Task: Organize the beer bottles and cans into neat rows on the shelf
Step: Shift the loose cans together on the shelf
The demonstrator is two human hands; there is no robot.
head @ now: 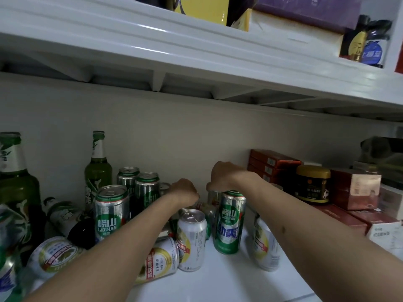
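Fingers of both hands curl down and away from the camera, hidden behind the knuckles — cannot tell how wide they stand or what, if anything, they grip. Right hand (pixel 224 175) sits over the back of the cluster, just above the rim of the tall green can (pixel 230 221); whether it touches the top is unclear. Left hand (pixel 185 192) reaches past the upright silver can (pixel 191 238) toward smaller cans half-hidden behind. The stock is scattered on the white shelf (pixel 229 277): a green Laoshan can (pixel 111 212) upright at left with two more green cans (pixel 139 184) behind it, one green bottle (pixel 98 168) standing near the back wall, another large bottle (pixel 15 175) at the far left edge, a dark bottle (pixel 67 219) lying on its side, a silver can (pixel 159 260) tipped over under the left forearm, another (pixel 52 256) on its side lower left, one more silver can (pixel 265 245) leaning or upright under the right forearm. No rows yet. Risks, as judged: both forearms cross low over the front cans, so pulling anything back could sweep the upright silver can over or roll the fallen ones off the front lip. The tall green can looks top-heavy if nudged at the rim. The lying bottle may roll into the standing cans. Red boxes (pixel 270 164) and a gold-lidded jar (pixel 313 184) crowd the right — little room to shift that way.
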